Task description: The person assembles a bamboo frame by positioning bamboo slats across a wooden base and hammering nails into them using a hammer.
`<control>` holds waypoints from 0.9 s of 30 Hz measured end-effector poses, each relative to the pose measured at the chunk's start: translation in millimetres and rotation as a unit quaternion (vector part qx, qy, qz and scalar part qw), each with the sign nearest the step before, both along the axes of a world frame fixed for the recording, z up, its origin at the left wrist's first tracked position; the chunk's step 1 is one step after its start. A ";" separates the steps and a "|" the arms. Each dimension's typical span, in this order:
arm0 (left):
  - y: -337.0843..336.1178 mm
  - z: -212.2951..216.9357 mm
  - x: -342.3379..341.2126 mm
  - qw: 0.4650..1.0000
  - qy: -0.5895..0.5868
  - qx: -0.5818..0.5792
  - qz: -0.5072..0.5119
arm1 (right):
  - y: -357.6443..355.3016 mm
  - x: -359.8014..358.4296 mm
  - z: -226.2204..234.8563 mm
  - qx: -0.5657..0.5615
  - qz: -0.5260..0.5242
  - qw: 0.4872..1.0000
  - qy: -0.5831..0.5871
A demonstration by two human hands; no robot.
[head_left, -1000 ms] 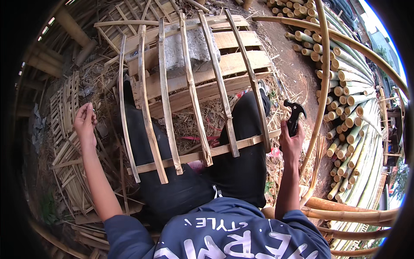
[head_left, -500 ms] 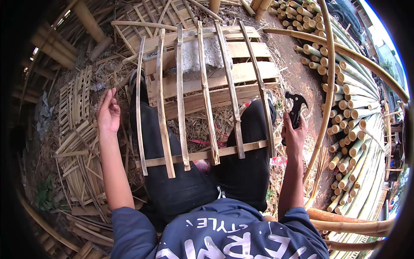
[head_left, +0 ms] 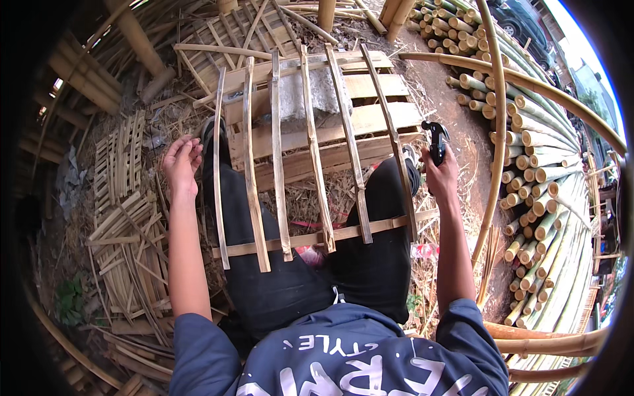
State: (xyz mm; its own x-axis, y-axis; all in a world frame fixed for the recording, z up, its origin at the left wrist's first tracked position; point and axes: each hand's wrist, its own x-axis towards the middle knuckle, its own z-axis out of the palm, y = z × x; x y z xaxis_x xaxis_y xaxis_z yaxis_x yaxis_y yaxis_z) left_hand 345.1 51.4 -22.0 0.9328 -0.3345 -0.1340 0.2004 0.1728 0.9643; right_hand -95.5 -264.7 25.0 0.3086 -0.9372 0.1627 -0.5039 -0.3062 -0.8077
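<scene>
Up and inward comes my hammer [head_left: 436, 145] since half a second ago, clamped in my right hand [head_left: 441, 173]; my left hand [head_left: 181, 165] curls now, and I can't tell whether it's pinching something small. Slatted frame [head_left: 277, 152] spans my thighs [head_left: 383, 191] out over the wooden crate [head_left: 366, 120], so soft support could let it bounce, deflecting a blow onto me.

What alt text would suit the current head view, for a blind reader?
A person's right hand holds a black hammer beside a slatted wooden frame; the left hand is at its other side. The frame extends over dark-trousered legs; a grey block on a crate shows between its slats, and bamboo poles are stacked at right.
</scene>
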 end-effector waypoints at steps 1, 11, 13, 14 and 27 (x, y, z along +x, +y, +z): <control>-4.4 -1.1 -2.4 1.000 -0.007 0.019 0.004 | -4.1 6.4 2.2 -0.002 -0.003 1.000 0.030; -39.0 -6.1 -34.4 0.998 0.033 0.029 -0.048 | -8.8 38.9 0.7 -0.013 0.070 0.983 0.169; -40.1 -5.7 -35.3 0.999 0.039 0.015 -0.025 | -8.2 39.2 -2.3 -0.018 0.095 0.978 0.184; -39.8 -7.6 -32.8 0.999 0.035 0.013 -0.026 | -8.6 38.7 -4.8 -0.021 0.093 0.979 0.180; -44.5 22.1 -34.7 0.999 -0.034 0.008 -0.001 | -1.5 34.3 9.6 -0.018 0.110 0.979 0.168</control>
